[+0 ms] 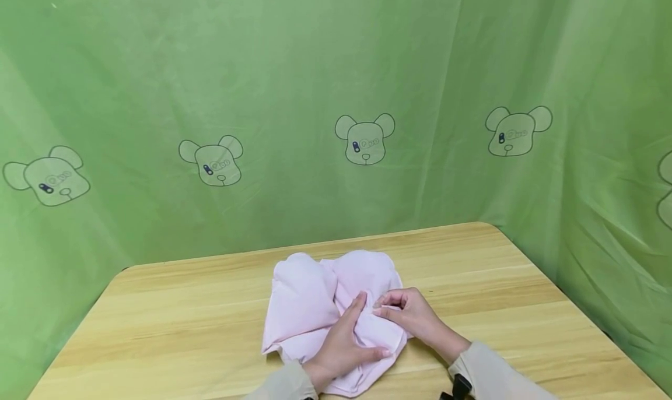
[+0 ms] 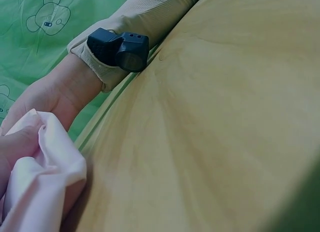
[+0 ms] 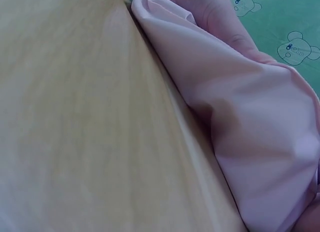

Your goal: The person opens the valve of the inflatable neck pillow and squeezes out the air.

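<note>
A puffy pink fabric cushion (image 1: pixel 304 298) lies on the wooden table, with rounded lobes at its far side and deep creases. My left hand (image 1: pixel 338 350) holds its near part, with thumb and fingers spread apart over the fabric; some of its fingers are hidden in the folds. Just to the right, my right hand (image 1: pixel 412 318) pinches a bit of the cushion between thumb and forefinger. Bunched pink fabric (image 2: pixel 50 177) rises beside the hands in the left wrist view. From the right wrist, one smooth side of the cushion (image 3: pixel 235 102) hangs close over the tabletop.
The wood-grain table (image 1: pixel 173 312) has rounded far corners. Behind and beside it hangs a green curtain (image 1: pixel 289 67) printed with bear heads. A black wrist device (image 2: pixel 120 50) sits on the right sleeve cuff.
</note>
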A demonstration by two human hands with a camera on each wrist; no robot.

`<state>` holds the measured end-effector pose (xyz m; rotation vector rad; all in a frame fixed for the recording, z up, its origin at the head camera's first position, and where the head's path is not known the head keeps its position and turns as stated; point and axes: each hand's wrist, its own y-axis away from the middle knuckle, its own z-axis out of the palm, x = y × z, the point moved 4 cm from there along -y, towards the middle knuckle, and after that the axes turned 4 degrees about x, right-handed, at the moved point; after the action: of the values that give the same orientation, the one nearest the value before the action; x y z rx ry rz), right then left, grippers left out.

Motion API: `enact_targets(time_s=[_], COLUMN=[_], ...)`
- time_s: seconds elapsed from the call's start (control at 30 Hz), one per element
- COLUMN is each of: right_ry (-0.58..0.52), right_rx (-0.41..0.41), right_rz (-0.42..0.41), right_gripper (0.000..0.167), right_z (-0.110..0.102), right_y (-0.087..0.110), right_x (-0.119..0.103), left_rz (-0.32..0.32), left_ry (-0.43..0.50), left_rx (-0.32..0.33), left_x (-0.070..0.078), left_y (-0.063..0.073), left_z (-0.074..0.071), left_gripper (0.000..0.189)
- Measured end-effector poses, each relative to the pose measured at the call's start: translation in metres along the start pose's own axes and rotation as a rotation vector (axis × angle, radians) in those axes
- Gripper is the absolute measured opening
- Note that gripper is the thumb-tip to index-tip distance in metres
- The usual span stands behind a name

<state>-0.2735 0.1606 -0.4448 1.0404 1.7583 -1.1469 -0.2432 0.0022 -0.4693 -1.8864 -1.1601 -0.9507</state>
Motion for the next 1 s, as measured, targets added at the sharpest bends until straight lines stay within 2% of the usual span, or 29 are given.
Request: enact_targets(time_s=[0.23, 0.67, 1.0], right_ry=[0.006, -0.007, -0.026], right_rx=[-0.005, -0.014, -0.022], right_rz=[-0.006, 0.014, 0.005], right_gripper=[0.010, 0.010, 0.013], right_z=[-0.0004, -0.0006, 0.0009], right_y=[-0.0002, 0.0003, 0.0006], right_x=[0.0024, 0.0058, 0.0040], left_rz=[-0.014, 0.010, 0.009], left_ry=[0.001, -0.025, -0.074], left_rx=[0.005, 0.029, 0.035], left_x=[-0.0021, -0.0002, 0.0000], left_y=[-0.0023, -0.0023, -0.0017], left_z=[0.0014, 0.0014, -0.0001], left_gripper=[0.104, 0.098, 0.094])
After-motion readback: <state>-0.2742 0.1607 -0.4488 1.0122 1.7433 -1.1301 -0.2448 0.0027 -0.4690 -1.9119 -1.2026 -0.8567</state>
